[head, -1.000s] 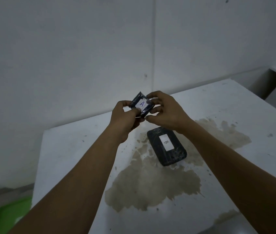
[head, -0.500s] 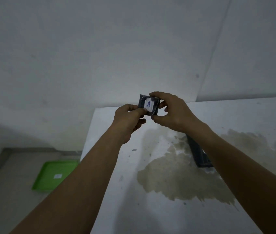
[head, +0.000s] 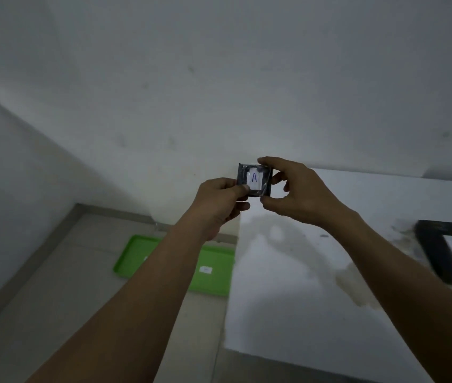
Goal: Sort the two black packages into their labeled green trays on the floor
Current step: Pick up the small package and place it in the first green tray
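Note:
A small black package (head: 255, 179) with a white label reading "A" is held upright in front of me, above the table's left edge. My left hand (head: 219, 200) pinches its left side and my right hand (head: 293, 192) grips its top and bottom right. A larger black package (head: 449, 254) with a white label lies flat on the white table at the far right. On the floor to the left lie two green trays side by side, the left tray (head: 133, 255) and the right tray (head: 213, 272), each with a small white label; my left forearm hides part of them.
The white table (head: 302, 299) has a brownish stain and its left edge runs down the middle of the view. Grey tiled floor (head: 53, 299) lies to the left. White walls meet in a corner behind the trays.
My view has swung left, so the trays show more fully and the larger package has slid to the right edge. Both hands still hold the "A" package, now turned more squarely toward me.

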